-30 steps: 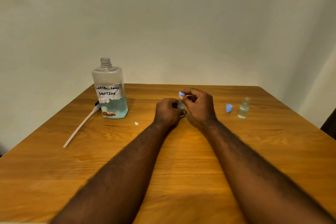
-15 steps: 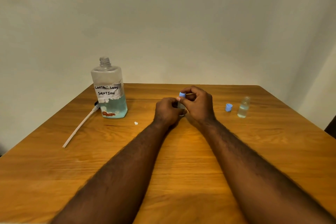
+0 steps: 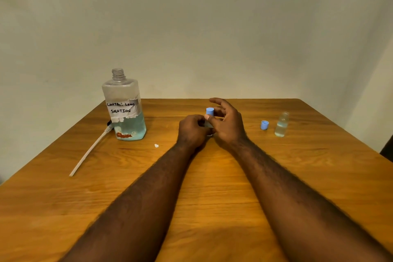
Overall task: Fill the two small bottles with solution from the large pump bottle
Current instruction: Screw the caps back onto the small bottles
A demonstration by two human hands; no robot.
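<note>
L hand [image 3: 192, 128] sits mid-table [image 3: 212, 176], forearm flat, fingers curled round a small bottle [image 3: 209, 126] that's mostly hidden, w/ blue cap [image 3: 210, 111] on top. R hand [image 3: 228, 122] is just beside it, fingers spread & loose, thumb tip at the cap's base, gripping nothing. Vs 0.5 s ago: R fingers were pinched on the cap, now opened off it; L hand's grip is unchanged. Big bottle [image 3: 125, 108], neck open, stands near the far-left corner, pump tube [image 3: 89, 151] lying by it. 2nd bottle [image 3: 281, 124] & loose cap [image 3: 264, 125] stand toward the right edge.
</note>
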